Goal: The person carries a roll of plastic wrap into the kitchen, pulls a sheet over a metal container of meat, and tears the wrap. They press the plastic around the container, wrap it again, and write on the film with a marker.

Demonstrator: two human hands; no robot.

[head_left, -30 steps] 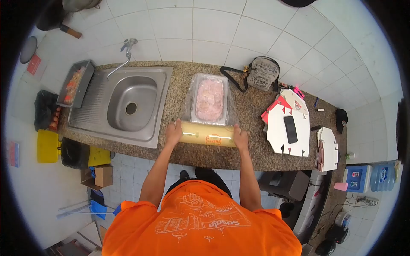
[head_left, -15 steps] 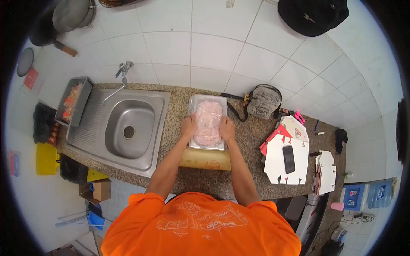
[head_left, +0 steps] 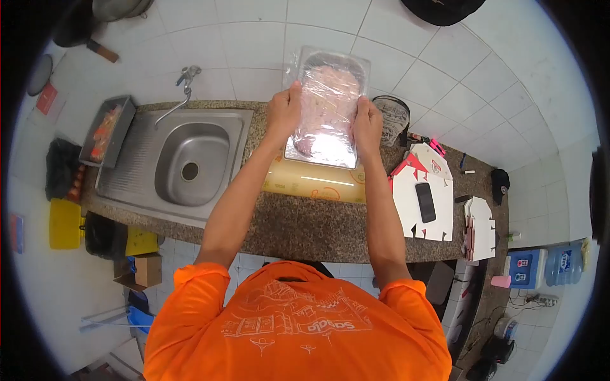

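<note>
- Over the left edge of the sink (head_left: 197, 149), you have a grey container (head_left: 122, 135) with orange and reddish food inside, well apart from your hands.
- Just right of the sink, your left hand (head_left: 284, 114) grips the left side of the metal tray (head_left: 363, 73), its fingers closed on the rim.
- To the right of the sink, you hold that tray up between both hands, its pink filling (head_left: 325, 117) showing through clear film. The top looks fully covered, so that much seems done; a loose flap at the left rim does not look pressed down. The underside is hidden, so I can't tell whether the film is tucked beneath.
- Also right of the sink, nearer you than the tray, a yellowish roll (head_left: 311, 184) lies on the desk (head_left: 286, 228), in neither hand.
- Farther right of the sink, your right hand (head_left: 368, 127) has its fingers closed on the tray's right side.
- Farthest right of the sink come a bag (head_left: 392, 115) and white cardboard (head_left: 406, 197) carrying a phone (head_left: 424, 202).
</note>
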